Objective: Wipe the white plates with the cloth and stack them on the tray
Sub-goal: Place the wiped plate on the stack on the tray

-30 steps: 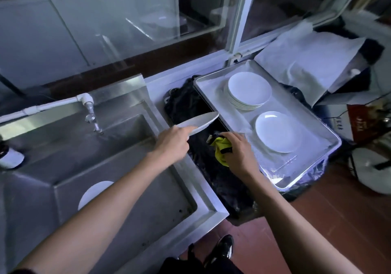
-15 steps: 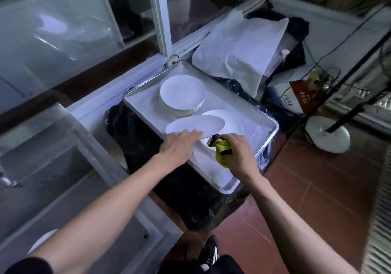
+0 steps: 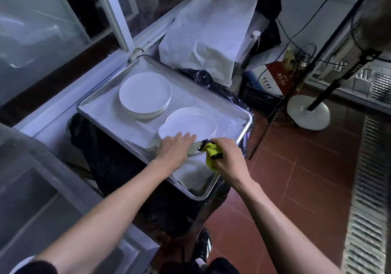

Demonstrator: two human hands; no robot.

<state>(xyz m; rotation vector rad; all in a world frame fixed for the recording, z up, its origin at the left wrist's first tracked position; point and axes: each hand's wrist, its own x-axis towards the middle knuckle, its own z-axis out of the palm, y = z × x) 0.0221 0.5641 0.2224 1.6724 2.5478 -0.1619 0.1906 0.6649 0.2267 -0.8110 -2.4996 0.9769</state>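
A metal tray (image 3: 99, 99) lined with white paper rests on a black-covered stand. On its far side is a stack of white plates (image 3: 145, 94). Nearer me, my left hand (image 3: 174, 146) holds a white plate (image 3: 188, 125) by its near rim, just above another plate lying on the tray; whether the two touch is unclear. My right hand (image 3: 227, 157) grips a bunched yellow cloth (image 3: 212, 152) beside the plate's near right edge.
A steel sink (image 3: 42, 199) lies at the left, with a white plate edge (image 3: 21, 263) at the bottom corner. White sheeting (image 3: 203, 34) is draped behind the tray. A fan stand base (image 3: 307, 111) and cables stand on the red tiled floor at right.
My left hand has carried the plate from over the sink edge to the tray's near right part, above the lone plate. My right hand came along with the cloth. The view swung right.
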